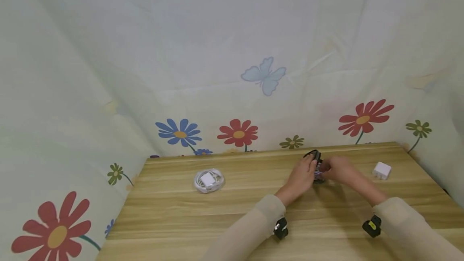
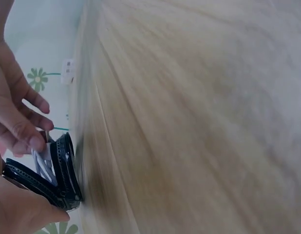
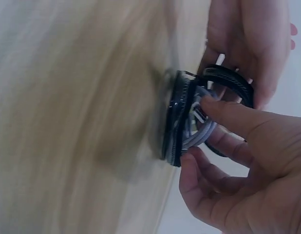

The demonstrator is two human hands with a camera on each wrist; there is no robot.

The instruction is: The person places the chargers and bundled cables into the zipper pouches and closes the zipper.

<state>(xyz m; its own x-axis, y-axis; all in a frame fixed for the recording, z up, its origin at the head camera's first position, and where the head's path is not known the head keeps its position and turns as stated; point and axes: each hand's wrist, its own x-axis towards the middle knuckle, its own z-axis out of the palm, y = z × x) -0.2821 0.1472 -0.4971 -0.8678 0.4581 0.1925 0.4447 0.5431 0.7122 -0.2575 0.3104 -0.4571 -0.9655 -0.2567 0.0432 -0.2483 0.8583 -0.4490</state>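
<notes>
A small black zip case [image 1: 317, 155] stands unzipped towards the back right of the table, its two halves spread apart. My left hand [image 1: 302, 174] grips one half of it from the left. Inside the case sits a coiled grey-white cable [image 3: 205, 134], with a metal plug end showing in the right wrist view. From the right, my right hand [image 1: 338, 168] pinches the cable between thumb and fingers at the case's mouth. The left wrist view also shows the case [image 2: 67, 165] resting its lower half on the table, the coil [image 2: 43, 168] partly covered by fingers.
A white power adapter [image 1: 382, 170] lies right of my right hand. To the left lies a coiled white cable [image 1: 197, 183] with another white adapter [image 1: 208, 179] on it. The wooden table [image 1: 163, 212] meets a flower-printed cloth [image 1: 203, 108] behind.
</notes>
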